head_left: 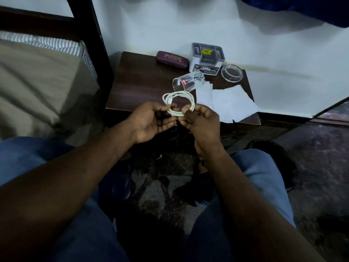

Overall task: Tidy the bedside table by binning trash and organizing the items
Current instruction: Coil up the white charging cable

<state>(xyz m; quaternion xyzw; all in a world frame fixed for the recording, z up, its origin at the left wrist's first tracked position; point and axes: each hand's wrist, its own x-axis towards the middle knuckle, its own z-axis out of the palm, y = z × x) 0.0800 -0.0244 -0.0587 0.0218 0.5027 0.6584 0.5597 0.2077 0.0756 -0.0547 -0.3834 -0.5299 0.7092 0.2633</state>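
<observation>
bed [37, 82]: L of frame, beige cover, striped mattress edge at the head end, dark post between it and the desk.
floor [170, 186]: dark, mottled, seen between the knees; person seated, blue jeans.
desk [136, 82]: dark wood bedside unit, against white wall, straight ahead.
paper sheets [226, 104]: white, a few overlapping, front-R part of desk, one corner overhangs the front edge.
left hand [151, 121]: palm turned up, just over desk's front edge, grips L side of the coil.
right hand [202, 123]: back of hand to cam, close beside the L one, grips R side of the coil.
organizer [207, 57]: grey top w/ compartments, white body, yellow sticker inside, label on front face. Upright at rear of desk, by the wall.
specs case [172, 59]: maroon, closed, lies flat at rear, just L of organizer.
tumbler [186, 83]: clear glass, lying on its side mid-desk, mouth toward the front-L, base toward organizer, just beside the paper.
glass dish [232, 74]: clear, round, upright, rear-R corner, near organizer, apart from it.
cable [176, 113]: white, wound into a round coil of several loops, held off the desk between both hands, in front of tumbler. Plug end shows on L side of the loop.
fingers [164, 108]: both sets curled & clamped on the coil, L thumb + fingertips pinching it, R ones wrapped over the loops.
</observation>
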